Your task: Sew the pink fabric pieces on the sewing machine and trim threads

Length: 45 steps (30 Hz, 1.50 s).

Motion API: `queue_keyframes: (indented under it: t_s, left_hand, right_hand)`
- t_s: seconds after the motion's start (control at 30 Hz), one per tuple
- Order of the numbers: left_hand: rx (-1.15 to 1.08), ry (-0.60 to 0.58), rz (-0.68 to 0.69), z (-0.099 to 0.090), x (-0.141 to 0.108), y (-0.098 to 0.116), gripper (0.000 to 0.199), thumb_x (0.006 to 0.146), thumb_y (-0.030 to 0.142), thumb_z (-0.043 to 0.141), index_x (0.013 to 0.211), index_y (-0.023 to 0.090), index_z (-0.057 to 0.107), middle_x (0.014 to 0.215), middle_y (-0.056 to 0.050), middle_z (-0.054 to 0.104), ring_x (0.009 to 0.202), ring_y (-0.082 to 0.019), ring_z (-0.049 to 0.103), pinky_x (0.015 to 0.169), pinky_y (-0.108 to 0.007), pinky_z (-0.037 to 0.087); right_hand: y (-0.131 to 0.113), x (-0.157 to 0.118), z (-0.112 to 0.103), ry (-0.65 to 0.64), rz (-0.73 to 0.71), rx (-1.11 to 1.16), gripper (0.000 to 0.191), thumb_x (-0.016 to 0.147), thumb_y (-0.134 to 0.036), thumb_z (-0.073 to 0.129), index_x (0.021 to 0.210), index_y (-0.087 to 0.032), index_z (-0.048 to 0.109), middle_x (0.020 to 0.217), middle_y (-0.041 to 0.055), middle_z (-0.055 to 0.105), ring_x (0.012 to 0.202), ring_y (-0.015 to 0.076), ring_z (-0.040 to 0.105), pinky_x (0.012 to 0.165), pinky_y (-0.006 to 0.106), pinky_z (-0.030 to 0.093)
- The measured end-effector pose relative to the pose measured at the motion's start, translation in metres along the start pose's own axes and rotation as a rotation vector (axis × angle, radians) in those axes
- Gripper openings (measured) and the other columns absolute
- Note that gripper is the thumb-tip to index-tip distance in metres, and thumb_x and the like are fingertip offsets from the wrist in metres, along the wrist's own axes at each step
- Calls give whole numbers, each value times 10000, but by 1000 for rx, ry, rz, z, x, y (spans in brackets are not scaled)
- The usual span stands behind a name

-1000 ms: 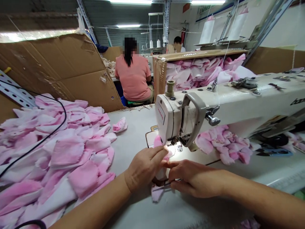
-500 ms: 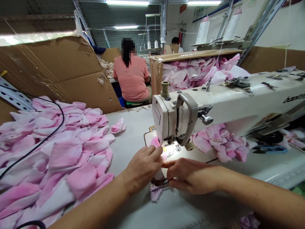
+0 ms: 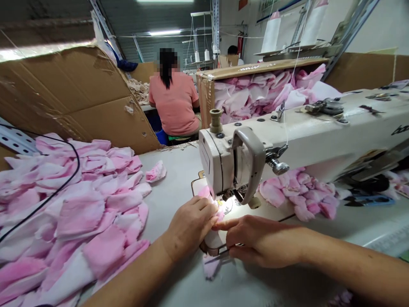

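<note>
My left hand (image 3: 194,219) is closed, its fingertips pinching a small pink fabric piece (image 3: 220,213) beside the sewing machine's (image 3: 215,164) lit needle area. My right hand (image 3: 260,238) is wrapped round what looks like a pair of scissors (image 3: 217,257), whose thin dark blades point left. Its index finger reaches out to the fabric by my left fingertips. Below the blades lies a small pale pink scrap (image 3: 211,268) at the edge of the machine bed. The scissors' handles are hidden in my right palm, and the machine head covers part of the fabric.
A large heap of pink and white fabric pieces (image 3: 79,209) covers the table's left side. One loose piece (image 3: 156,171) lies apart. More pieces (image 3: 302,192) sit under the machine arm, near blue-handled snips (image 3: 370,200). Behind stands a filled cardboard box (image 3: 206,91); a co-worker (image 3: 174,102) sits beyond.
The view has shifted slightly. My right index finger has stretched closer to the fabric at my left fingertips. Both hands stay by the needle area.
</note>
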State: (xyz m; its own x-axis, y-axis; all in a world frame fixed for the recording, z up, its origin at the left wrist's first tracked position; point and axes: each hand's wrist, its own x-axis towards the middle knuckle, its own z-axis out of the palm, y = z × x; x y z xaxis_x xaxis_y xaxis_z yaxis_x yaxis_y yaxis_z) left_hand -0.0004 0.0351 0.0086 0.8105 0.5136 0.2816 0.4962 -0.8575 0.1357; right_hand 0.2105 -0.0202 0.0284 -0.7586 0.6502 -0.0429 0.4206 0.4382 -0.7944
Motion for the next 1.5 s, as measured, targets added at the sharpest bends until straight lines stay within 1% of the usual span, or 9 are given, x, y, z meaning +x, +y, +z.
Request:
queue_keyframes:
  t_s: [0.07, 0.17, 0.3, 0.43, 0.6, 0.83, 0.93, 1.03, 1.5]
  left_hand:
    - [19, 47, 2, 2, 0, 2, 114, 911, 135, 498, 850, 186, 580, 794, -20, 586, 720, -176, 505, 659, -285, 448]
    - [40, 134, 11, 7, -1, 3, 184, 912, 118, 477, 758, 186, 551, 712, -12, 536, 660, -174, 465, 618, -282, 406]
    - [21, 216, 15, 12, -2, 2, 222, 906, 91, 466, 714, 189, 516, 654, -3, 477, 647, -175, 443, 591, -279, 359]
    - [18, 252, 39, 11, -2, 2, 222, 908, 84, 468, 716, 189, 507, 648, 5, 463, 614, -162, 420, 572, -276, 330]
    - [15, 256, 24, 9, -1, 5, 235, 927, 93, 455, 717, 182, 511, 672, 3, 484, 619, -148, 431, 573, -267, 326]
    - [-10, 305, 12, 9, -1, 5, 228, 934, 117, 464, 725, 175, 532, 734, -14, 521, 629, -135, 459, 558, -253, 338]
    - [-27, 303, 29, 9, 0, 4, 182, 946, 130, 471, 804, 180, 574, 750, -15, 545, 671, -144, 501, 570, -255, 351]
    - [-55, 280, 48, 8, 1, 4, 154, 954, 137, 473, 887, 190, 601, 731, -8, 552, 722, -153, 537, 613, -252, 386]
    - [-17, 225, 52, 8, 1, 5, 188, 957, 143, 436, 927, 188, 616, 692, -13, 576, 775, -177, 584, 703, -272, 491]
  right_hand:
    - [-1, -6, -3, 15, 57, 131, 155, 892, -208, 515, 772, -167, 605, 945, 65, 665, 770, 154, 642, 728, 253, 479]
    - [1, -17, -1, 27, 274, 440, 181, 930, -288, 496, 856, -163, 604, 819, 25, 654, 534, 76, 588, 517, 185, 438]
    - [5, -23, 16, 163, 482, 880, 265, 929, -410, 505, 869, -153, 528, 894, 72, 684, 583, 103, 651, 406, 143, 387]
    - [7, -17, 33, 272, 553, 1062, 361, 849, -507, 574, 795, -165, 471, 824, 83, 679, 584, 141, 666, 386, 165, 411]
    - [6, -3, 40, 313, 533, 1098, 340, 824, -489, 573, 785, -168, 468, 722, 48, 656, 514, 136, 638, 377, 181, 415]
    - [2, 12, 39, 386, 590, 1098, 177, 883, -307, 481, 766, -175, 478, 612, 17, 644, 433, 124, 603, 348, 172, 399]
    - [6, 19, 38, 362, 662, 1072, 256, 907, -246, 393, 695, -162, 511, 514, 27, 621, 354, 115, 550, 318, 173, 376]
    - [11, 24, 40, 340, 667, 1039, 337, 893, -209, 364, 611, -150, 538, 458, 44, 605, 317, 117, 519, 297, 180, 366]
    - [7, 31, 35, 390, 680, 940, 329, 838, -148, 367, 539, -166, 502, 392, 12, 558, 287, 100, 487, 295, 169, 364]
